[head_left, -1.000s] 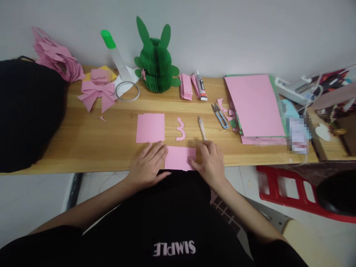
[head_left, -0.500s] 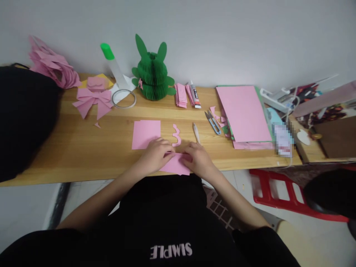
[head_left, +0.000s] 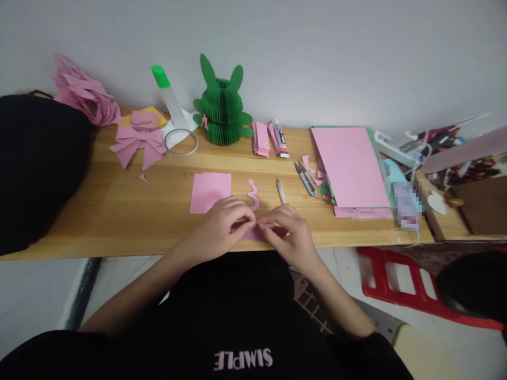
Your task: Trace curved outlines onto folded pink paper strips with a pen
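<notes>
Both the left hand [head_left: 219, 227] and right hand [head_left: 289, 232] pinch a pink paper [head_left: 259, 231] at the counter [head_left: 119, 211] front edge, seemingly mid-fold; next likely calls for pressing the crease flat.

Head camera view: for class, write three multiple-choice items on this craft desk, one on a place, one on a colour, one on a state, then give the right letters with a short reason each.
1. Where do the scissors lie?
A. Between the pen and the pink paper stack
B. On the paper bow
C. Under the tape ring

2. What colour is the honeycomb paper rabbit?
A. Pink
B. Green
C. Yellow

3. How is the small pink sheet at the table edge?
A. Lying flat, untouched
B. Rolled into a tube
C. Pinched by the left hand and the right hand

Answers: 1 A, they sit right of the pen, left of the stack. 2 B, body and ears are green. 3 C, fingertips of both hands meet on it.
</notes>
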Action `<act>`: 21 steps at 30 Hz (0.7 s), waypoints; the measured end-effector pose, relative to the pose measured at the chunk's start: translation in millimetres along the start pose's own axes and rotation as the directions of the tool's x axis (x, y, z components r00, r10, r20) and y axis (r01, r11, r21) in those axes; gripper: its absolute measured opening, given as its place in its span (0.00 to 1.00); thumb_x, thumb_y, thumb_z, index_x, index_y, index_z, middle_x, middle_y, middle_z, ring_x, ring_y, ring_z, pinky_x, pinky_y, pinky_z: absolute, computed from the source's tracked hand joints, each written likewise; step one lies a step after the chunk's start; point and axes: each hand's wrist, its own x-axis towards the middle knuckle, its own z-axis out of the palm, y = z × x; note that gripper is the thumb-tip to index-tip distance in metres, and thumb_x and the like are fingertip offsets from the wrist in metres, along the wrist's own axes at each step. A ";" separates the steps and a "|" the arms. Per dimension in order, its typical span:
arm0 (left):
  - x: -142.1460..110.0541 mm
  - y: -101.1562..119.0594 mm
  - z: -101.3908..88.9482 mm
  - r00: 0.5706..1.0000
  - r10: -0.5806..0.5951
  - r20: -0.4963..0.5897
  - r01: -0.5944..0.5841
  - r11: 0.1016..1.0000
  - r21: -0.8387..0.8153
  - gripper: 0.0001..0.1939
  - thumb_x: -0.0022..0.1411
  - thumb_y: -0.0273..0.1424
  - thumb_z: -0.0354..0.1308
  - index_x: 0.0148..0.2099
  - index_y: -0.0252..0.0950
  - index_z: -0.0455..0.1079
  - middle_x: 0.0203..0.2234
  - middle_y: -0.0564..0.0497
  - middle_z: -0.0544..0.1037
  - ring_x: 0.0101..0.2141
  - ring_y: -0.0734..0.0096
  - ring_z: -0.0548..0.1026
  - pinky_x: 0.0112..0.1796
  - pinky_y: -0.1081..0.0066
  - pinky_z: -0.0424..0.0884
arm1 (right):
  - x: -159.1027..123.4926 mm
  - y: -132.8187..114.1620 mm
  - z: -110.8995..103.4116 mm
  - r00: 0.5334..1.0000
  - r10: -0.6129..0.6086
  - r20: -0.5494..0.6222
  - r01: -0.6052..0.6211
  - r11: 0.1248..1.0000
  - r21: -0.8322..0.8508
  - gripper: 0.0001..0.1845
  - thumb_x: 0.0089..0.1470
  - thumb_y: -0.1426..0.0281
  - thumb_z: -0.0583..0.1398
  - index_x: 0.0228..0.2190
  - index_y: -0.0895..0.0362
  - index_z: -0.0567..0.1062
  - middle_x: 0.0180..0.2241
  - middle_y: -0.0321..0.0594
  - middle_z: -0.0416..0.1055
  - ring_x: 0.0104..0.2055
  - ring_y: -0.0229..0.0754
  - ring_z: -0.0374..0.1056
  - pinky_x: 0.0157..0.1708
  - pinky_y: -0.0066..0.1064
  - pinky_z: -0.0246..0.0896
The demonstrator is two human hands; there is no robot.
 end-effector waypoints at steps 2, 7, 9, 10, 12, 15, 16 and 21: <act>-3.3 -0.4 -8.9 0.999 0.032 0.011 -0.032 0.998 0.061 0.07 0.67 0.26 0.54 0.34 0.37 0.69 0.30 0.52 0.76 0.35 0.66 0.74 0.40 0.66 0.68 | -0.2 -0.9 -4.1 1.000 0.003 0.004 -0.003 1.000 0.010 0.06 0.58 0.72 0.62 0.30 0.54 0.78 0.28 0.38 0.78 0.33 0.43 0.70 0.37 0.36 0.65; -20.7 -13.6 -39.5 0.996 0.002 -0.088 0.016 0.980 0.200 0.08 0.66 0.28 0.53 0.33 0.38 0.69 0.28 0.52 0.76 0.31 0.67 0.73 0.37 0.67 0.67 | -1.7 2.8 -17.2 0.999 0.037 -0.015 -0.037 0.999 -0.008 0.07 0.58 0.71 0.61 0.28 0.53 0.77 0.27 0.38 0.77 0.32 0.43 0.70 0.35 0.36 0.65; -24.3 -14.3 -44.9 0.989 -0.018 -0.148 0.051 0.974 0.222 0.08 0.67 0.30 0.54 0.35 0.38 0.70 0.29 0.52 0.77 0.33 0.67 0.74 0.39 0.67 0.68 | -0.9 2.3 -18.4 1.000 0.031 0.005 -0.031 0.999 -0.011 0.07 0.58 0.71 0.61 0.29 0.53 0.77 0.27 0.38 0.77 0.33 0.44 0.70 0.36 0.37 0.65; -24.2 -12.5 -44.5 0.988 0.002 -0.152 0.032 0.974 0.226 0.07 0.68 0.32 0.55 0.37 0.38 0.71 0.32 0.51 0.79 0.35 0.66 0.75 0.41 0.66 0.68 | 0.1 0.8 -17.4 1.000 0.012 0.024 -0.012 1.000 -0.006 0.07 0.58 0.72 0.61 0.29 0.53 0.78 0.27 0.38 0.77 0.33 0.43 0.70 0.36 0.37 0.66; -20.8 -5.4 -38.0 0.996 0.060 -0.063 -0.044 0.974 0.223 0.09 0.69 0.35 0.55 0.45 0.37 0.73 0.39 0.47 0.81 0.42 0.62 0.76 0.45 0.64 0.68 | 3.2 -4.2 -12.9 0.997 -0.045 0.061 0.045 0.999 0.009 0.06 0.58 0.72 0.61 0.29 0.53 0.78 0.28 0.38 0.76 0.33 0.43 0.71 0.37 0.36 0.65; -13.2 6.1 -23.5 0.986 0.080 0.147 -0.110 0.972 0.209 0.16 0.73 0.33 0.48 0.37 0.37 0.75 0.30 0.51 0.80 0.34 0.66 0.76 0.41 0.65 0.65 | 8.3 -13.8 -5.0 0.991 -0.116 0.067 0.115 0.993 0.020 0.05 0.58 0.74 0.62 0.31 0.54 0.78 0.29 0.39 0.77 0.35 0.43 0.71 0.38 0.35 0.65; -11.7 8.3 -19.9 0.980 0.074 0.185 -0.112 0.972 0.205 0.18 0.73 0.32 0.47 0.34 0.37 0.74 0.27 0.52 0.79 0.32 0.68 0.75 0.41 0.65 0.65 | 9.5 -16.1 -3.5 0.989 -0.127 0.075 0.126 0.992 0.027 0.05 0.58 0.74 0.62 0.31 0.54 0.78 0.29 0.39 0.77 0.35 0.42 0.71 0.38 0.35 0.65; -20.2 2.5 -27.4 0.973 0.030 0.227 -0.073 0.980 0.184 0.19 0.71 0.31 0.47 0.32 0.39 0.76 0.26 0.52 0.80 0.31 0.68 0.76 0.42 0.64 0.64 | 7.5 -4.0 -13.8 0.977 -0.144 0.154 0.139 0.989 0.042 0.05 0.58 0.74 0.62 0.30 0.55 0.78 0.26 0.36 0.76 0.33 0.41 0.71 0.37 0.34 0.65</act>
